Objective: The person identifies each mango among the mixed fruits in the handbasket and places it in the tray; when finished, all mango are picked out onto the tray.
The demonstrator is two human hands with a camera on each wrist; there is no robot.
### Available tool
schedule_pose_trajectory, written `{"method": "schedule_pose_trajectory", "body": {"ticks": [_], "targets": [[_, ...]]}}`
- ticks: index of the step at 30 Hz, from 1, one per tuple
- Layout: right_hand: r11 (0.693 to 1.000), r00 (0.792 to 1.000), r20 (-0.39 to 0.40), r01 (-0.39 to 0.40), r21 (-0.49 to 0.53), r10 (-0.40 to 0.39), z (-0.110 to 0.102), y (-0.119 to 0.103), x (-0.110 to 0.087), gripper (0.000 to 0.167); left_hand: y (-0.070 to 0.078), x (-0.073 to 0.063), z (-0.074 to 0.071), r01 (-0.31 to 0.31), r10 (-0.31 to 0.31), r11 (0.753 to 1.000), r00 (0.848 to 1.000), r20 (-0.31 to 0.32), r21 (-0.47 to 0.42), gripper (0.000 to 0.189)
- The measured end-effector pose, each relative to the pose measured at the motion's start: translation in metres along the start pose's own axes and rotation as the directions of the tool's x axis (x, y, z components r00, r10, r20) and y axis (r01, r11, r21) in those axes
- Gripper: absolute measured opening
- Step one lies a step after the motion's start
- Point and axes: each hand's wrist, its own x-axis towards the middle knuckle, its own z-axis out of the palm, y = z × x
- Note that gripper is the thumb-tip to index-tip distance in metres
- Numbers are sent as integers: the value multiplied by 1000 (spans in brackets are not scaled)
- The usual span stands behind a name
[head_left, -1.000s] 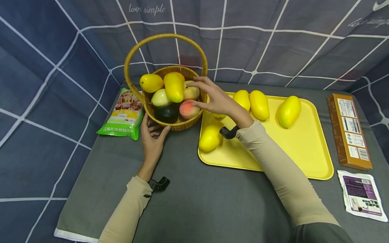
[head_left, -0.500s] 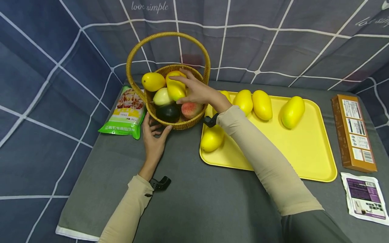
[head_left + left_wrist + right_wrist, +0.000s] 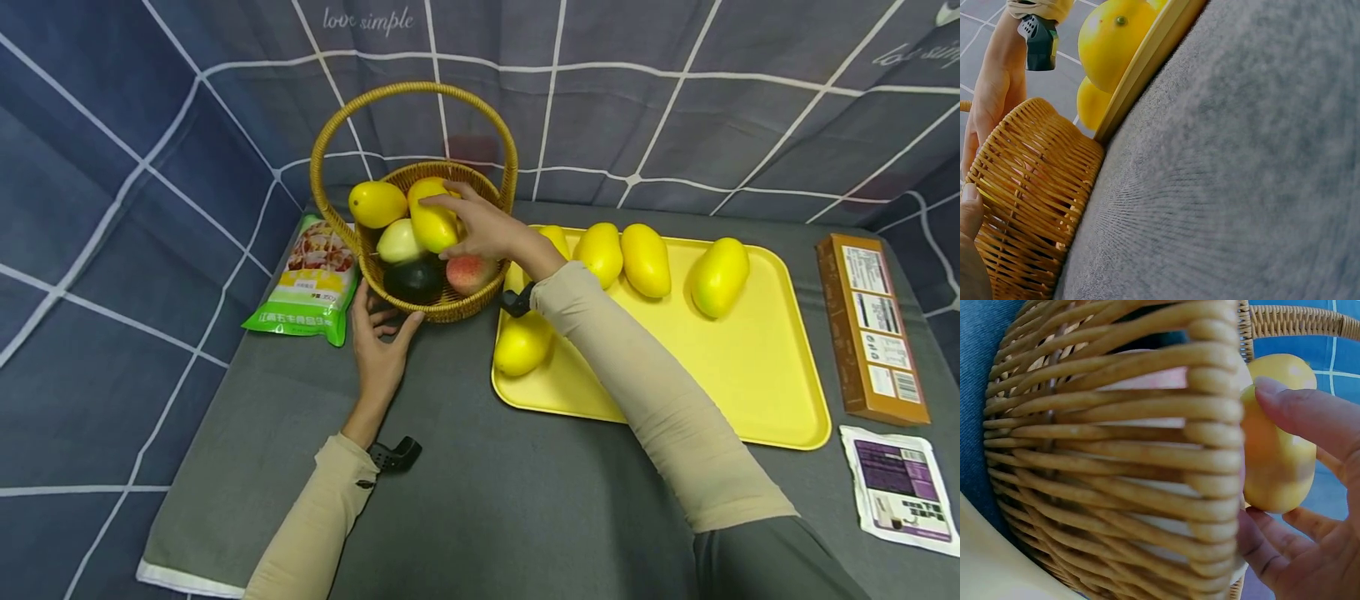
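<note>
In the head view, a wicker basket with a tall handle holds several fruits. My left hand grips its near left side, the thumb against the wicker wall in the left wrist view. My right hand reaches over the basket's right rim and holds a yellow mango between thumb and fingers. The right wrist view shows that thumb on the mango. Around it lie another mango, a pale green fruit, a dark avocado and a peach. My right hand covers the fruit behind it.
A yellow tray with several mangoes stands right of the basket. A green food packet lies to the left. A brown box and a white-purple pouch are at the far right. Curtain walls rise behind and left.
My right hand has moved left, from over the peach and the basket's right side onto the mango in the middle. My left hand has stayed on the basket.
</note>
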Motion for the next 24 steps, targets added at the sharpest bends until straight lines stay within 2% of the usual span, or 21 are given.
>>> {"method": "schedule_pose_trajectory", "body": {"ticks": [10, 18, 24], "targets": [[999, 996, -81, 39, -25, -41, 1, 2, -7, 77, 3, 0, 0, 2, -2, 1000, 1000, 1, 2, 86], [995, 984, -145, 100, -14, -101, 0, 5, -24, 76, 36, -5, -2, -9, 10, 1000, 1000, 19, -21, 84], [988, 970, -192, 153, 9, -148, -1, 4, -42, 75, 39, -6, -2, -17, 17, 1000, 1000, 19, -22, 82]]}}
